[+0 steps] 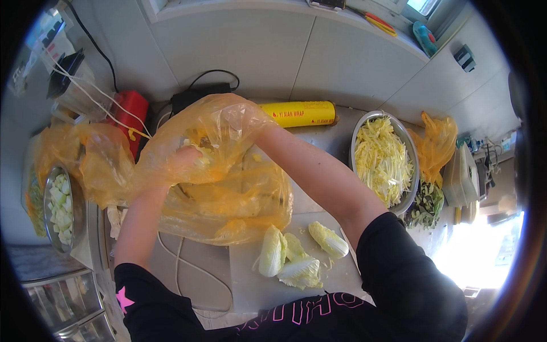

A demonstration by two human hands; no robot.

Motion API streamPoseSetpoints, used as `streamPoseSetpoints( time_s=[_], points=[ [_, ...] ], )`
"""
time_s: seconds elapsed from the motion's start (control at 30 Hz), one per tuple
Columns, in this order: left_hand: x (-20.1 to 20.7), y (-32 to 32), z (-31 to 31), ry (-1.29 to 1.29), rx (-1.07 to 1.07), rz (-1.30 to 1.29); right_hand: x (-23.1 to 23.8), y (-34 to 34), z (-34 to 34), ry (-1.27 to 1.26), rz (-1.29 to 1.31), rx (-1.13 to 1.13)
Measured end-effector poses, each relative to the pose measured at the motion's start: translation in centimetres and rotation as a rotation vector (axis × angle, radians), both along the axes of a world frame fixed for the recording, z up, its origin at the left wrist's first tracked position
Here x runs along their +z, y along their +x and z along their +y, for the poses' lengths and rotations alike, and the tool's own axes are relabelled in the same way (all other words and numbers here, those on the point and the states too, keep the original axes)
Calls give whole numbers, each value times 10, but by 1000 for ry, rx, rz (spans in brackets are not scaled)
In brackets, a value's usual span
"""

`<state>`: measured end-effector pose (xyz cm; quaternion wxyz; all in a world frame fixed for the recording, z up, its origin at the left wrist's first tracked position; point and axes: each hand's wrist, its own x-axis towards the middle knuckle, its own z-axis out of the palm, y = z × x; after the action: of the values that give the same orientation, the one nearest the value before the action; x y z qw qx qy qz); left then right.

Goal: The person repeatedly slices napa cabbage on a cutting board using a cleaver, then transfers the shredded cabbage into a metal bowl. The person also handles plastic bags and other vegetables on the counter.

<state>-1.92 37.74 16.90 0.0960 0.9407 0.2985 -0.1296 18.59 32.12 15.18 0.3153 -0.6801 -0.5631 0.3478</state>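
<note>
A large translucent orange plastic bag (239,211) lies bunched over the counter in front of me. My left hand (187,158) reaches into its mouth, fingers curled against pale yellow napa cabbage pieces (206,155). Film drapes over my right hand (248,117), which lifts the bag's upper side; its fingers show only faintly through the plastic. Just nearer than the bag, pale napa cabbage wedges (272,251) and another wedge (329,239) rest on a light cutting board (245,285).
At the right stands a metal bowl (414,188) of shredded cabbage, beside another orange bag (439,139) and leafy greens (426,205). A yellow wrap box (299,114) lies by the wall. Leftward are a bowl of cut pieces (60,208), a red object (132,117) and a white cord (178,268).
</note>
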Motion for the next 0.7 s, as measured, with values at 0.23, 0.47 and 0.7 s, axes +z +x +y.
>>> streamPoseSetpoints(
  time_s=[0.23,0.47,0.7],
  points=[
    [-126,-7,11,79,33,-497,-16,0,-12,-36,83,14],
    [-172,-41,19,352,-331,-159,-16,15,-17,-50,127,-11],
    [-149,-52,8,152,-166,-175,-13,7,-15,-39,137,-6]
  ],
)
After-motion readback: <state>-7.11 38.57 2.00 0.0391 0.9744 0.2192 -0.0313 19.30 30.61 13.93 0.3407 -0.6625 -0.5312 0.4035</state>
